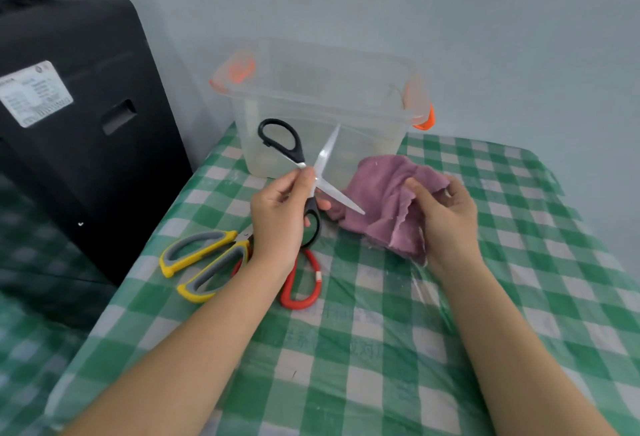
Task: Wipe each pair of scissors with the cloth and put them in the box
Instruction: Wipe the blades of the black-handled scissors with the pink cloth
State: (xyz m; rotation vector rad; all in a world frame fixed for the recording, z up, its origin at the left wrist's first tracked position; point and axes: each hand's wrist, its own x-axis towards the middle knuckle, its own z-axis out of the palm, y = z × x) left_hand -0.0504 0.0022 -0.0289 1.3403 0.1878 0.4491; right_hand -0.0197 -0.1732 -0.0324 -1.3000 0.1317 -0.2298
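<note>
My left hand (277, 214) holds black-handled scissors (282, 139) near the pivot, with the blades spread wide apart. One blade points up toward the box, the other points right toward the cloth. My right hand (446, 214) grips a purple cloth (381, 190) that is bunched just right of the blades. A clear plastic box (322, 103) with orange latches stands open behind the hands. Yellow-and-grey scissors (204, 262) lie on the table to the left. Red-handled scissors (301, 283) lie beside them, partly hidden under my left forearm.
A green-and-white checked tablecloth (381, 349) under clear plastic covers the table. A large black case (69, 117) with a white label stands left of the table against the pale wall. The table's left edge runs close to the yellow scissors.
</note>
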